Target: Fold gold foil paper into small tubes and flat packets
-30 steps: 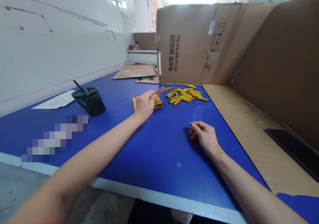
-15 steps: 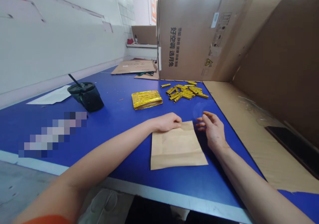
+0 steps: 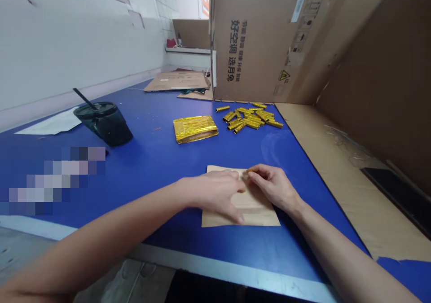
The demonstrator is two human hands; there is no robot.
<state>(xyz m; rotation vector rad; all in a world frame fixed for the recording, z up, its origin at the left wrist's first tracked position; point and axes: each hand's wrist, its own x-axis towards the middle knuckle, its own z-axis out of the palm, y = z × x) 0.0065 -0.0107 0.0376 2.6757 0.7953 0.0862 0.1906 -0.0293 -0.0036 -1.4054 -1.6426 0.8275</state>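
Note:
A squarish piece of brown paper [image 3: 257, 211] lies flat on the blue table close to its front edge. My left hand [image 3: 218, 193] rests over the paper's left and middle part, fingers stretched out and thumb spread toward the front, slightly blurred. At the paper's far right part, my right hand [image 3: 269, 182] is closed, thumb and forefinger pinching at the paper. Its fingertips partly hide what lies between them. Beyond the hands sits a flat stack of gold foil pieces [image 3: 195, 129], and to its right several small gold foil strips [image 3: 251, 119] lie in a loose pile.
A dark cup with a straw [image 3: 107, 123] stands at the left, beside a white sheet [image 3: 50, 122]. A large cardboard box [image 3: 262, 47] rises behind the pile. Flat cardboard [image 3: 178, 81] lies at the back, and more cardboard [image 3: 323, 159] borders the right side.
My left hand has let go of the paper's far edge and spread over its middle. My right hand has moved left onto the paper and closed. The view has tilted down slightly.

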